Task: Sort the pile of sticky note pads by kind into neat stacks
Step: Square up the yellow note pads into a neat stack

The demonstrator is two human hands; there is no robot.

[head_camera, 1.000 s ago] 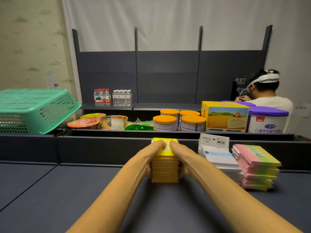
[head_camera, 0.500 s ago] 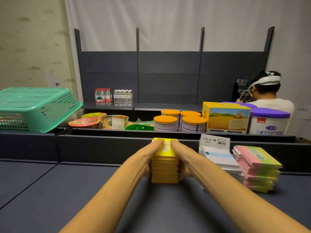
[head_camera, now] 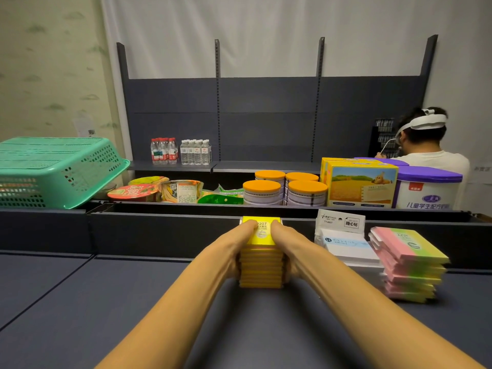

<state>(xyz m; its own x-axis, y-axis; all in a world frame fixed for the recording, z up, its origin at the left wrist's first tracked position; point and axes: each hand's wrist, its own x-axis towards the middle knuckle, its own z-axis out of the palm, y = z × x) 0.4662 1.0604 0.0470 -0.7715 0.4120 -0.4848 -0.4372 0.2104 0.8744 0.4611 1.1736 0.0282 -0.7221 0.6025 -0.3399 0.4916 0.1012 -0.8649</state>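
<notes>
On the dark table [head_camera: 80,302], straight ahead of me, the yellow stack [head_camera: 261,265] of sticky note pads stands squeezed between my 2 hands, against the low divider wall [head_camera: 159,233]. To its right sit the other 2 sorted kinds: the white stack [head_camera: 351,251] just beside it, with a loose header card propped behind, and the pink-and-green stack [head_camera: 410,265] beside that.

My worry is the squeeze itself. If I press harder on 1 side than the other, I judge the column could shear and the upper pads slide off toward the white stack. Letting go unevenly could do the same, dragging the top pad askew. The pink-and-green stack already looks stepped along its edges, so a bump from my right forearm might spill it.

My left hand [head_camera: 234,251] clamps the stack's left face, thumb curled over the top pad's label. My right hand [head_camera: 290,251] mirrors it on the right face, thumb likewise on top. Both are closed around the pads; the fingers behind the stack are hidden, so I cannot tell how far they wrap.
</notes>
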